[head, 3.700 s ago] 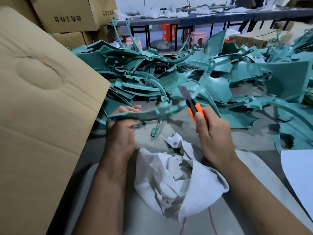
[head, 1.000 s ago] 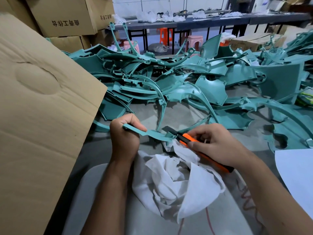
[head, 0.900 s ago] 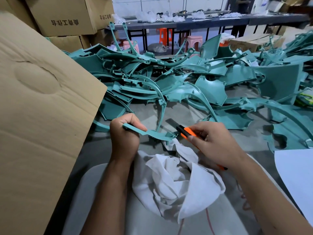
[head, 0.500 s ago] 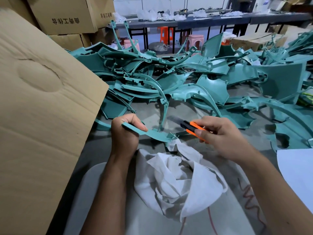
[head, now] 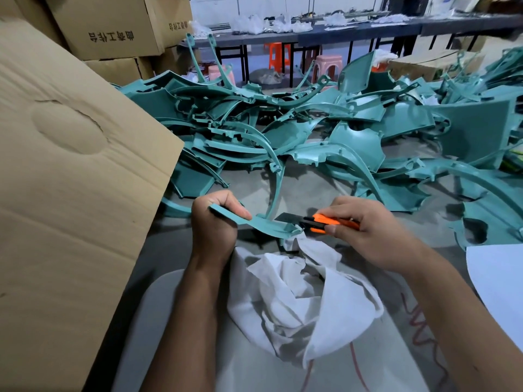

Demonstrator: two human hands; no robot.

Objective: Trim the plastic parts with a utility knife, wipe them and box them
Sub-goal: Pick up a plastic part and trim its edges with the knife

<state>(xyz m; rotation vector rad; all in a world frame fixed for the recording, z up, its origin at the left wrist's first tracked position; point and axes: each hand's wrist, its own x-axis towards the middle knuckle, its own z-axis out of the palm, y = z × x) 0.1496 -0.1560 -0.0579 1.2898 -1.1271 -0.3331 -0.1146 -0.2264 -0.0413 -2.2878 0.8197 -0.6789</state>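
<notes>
Teal plastic strip (head: 266, 223), thin, curved, apparently ridged at the end.

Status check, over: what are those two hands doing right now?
Left hand grips curved teal plastic strip. Right hand holds orange utility knife, blade at strip's end. Crumpled white cloth directly beneath.

Both forearms are bare up to the bottom edge of the picture, so no sleeve shows. The left hand (head: 213, 222) and the right hand (head: 376, 232) wear no gloves. No ring or watch is on them.
</notes>
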